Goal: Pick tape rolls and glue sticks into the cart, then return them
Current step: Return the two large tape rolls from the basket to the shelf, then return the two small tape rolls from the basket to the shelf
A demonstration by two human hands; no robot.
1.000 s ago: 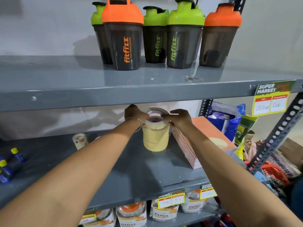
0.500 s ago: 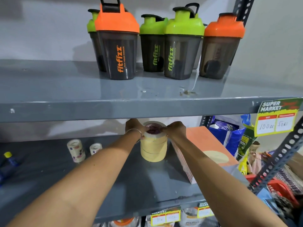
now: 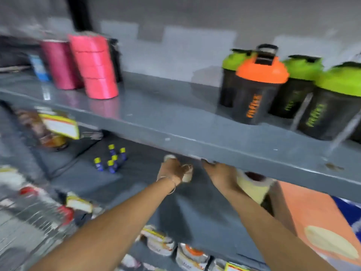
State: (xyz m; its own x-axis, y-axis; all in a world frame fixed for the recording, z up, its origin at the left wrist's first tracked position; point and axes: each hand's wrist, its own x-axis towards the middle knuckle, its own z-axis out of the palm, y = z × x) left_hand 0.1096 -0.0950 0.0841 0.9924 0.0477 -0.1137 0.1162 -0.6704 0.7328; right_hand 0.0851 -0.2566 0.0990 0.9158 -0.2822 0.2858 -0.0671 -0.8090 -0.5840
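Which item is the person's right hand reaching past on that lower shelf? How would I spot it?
Find the grey lower shelf, under the board carrying the shaker bottles. Beside the right hand stands a stack of tape rolls: pale yellow, unlike the orange box on its other side.

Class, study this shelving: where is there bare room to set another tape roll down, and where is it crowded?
Upper shelf: bare between the pink rolls and shaker bottles. Middle shelf: bare between the glue sticks and left hand. Crowded by the yellow tape stack and orange box.
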